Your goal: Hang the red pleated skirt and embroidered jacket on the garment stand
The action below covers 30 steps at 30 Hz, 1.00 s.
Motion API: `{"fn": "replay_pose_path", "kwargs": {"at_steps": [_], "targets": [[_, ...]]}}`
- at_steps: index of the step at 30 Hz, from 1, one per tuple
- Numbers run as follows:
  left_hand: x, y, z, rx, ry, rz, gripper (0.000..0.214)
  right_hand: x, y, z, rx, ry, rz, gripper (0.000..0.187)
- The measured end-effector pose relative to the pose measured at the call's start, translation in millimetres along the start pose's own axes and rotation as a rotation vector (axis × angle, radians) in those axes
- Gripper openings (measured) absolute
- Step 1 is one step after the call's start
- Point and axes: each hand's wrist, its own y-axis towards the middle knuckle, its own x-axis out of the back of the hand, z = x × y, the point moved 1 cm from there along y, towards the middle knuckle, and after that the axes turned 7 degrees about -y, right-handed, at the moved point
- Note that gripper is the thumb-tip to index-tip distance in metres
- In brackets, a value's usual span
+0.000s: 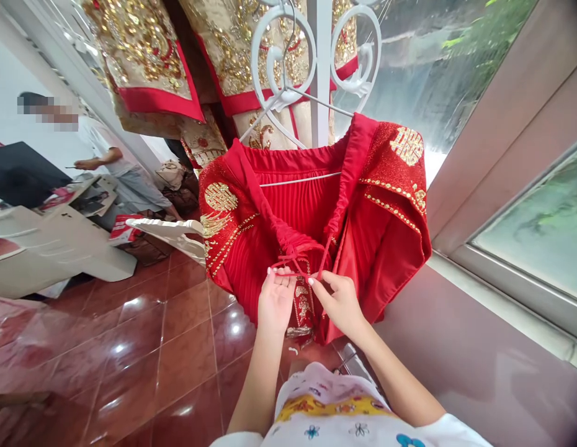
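A red pleated skirt [298, 211] with gold embroidery hangs by its waistband from a wire hanger [311, 97] in front of me. Thin red drawstrings [288, 273] come from the front of the waistband. My left hand [275, 301], palm turned up, pinches one part of the drawstring between thumb and fingers. Close beside it, my right hand [337, 301] has thumb and forefinger closed on another part of the string. Between the hands the string crosses in a loose loop, just below the gathered waistband.
White scrollwork [283, 59] supports the hanger. Gold-beaded garments [139, 56] hang behind it. At right is a window frame [507, 124] above a low wall [456, 347]. A person [102, 149] stands at left near a white desk [65, 242]. Shiny red tiles [177, 347] cover the floor.
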Motion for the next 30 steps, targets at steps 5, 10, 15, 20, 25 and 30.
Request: {"fn": "replay_pose_path", "kwargs": {"at_steps": [5, 10, 15, 20, 25, 30], "targets": [[-1.5, -10, -58, -0.210, -0.280, 0.271, 0.020, 12, 5, 2, -0.033, 0.082, 0.052, 0.033], [25.7, -9, -121, -0.538, 0.308, 0.280, 0.027, 34, 10, -2, -0.037, 0.053, -0.018, 0.030], [8.9, -9, -86, -0.350, 1.146, 0.188, 0.042, 31, 14, 5, 0.035, 0.011, 0.100, 0.033], [-35.8, -5, -13, -0.209, 1.187, 0.520, 0.035, 25, 19, 10, 0.098, -0.002, 0.160, 0.036], [-50.0, 7, -18, -0.330, 1.374, 0.507, 0.033, 61, 37, 25, 0.194, -0.221, 0.133, 0.019], [-65.0, 13, -28, -0.390, 1.318, 0.669, 0.032, 88, 52, 61, 0.337, -0.274, 0.267, 0.019]]}}
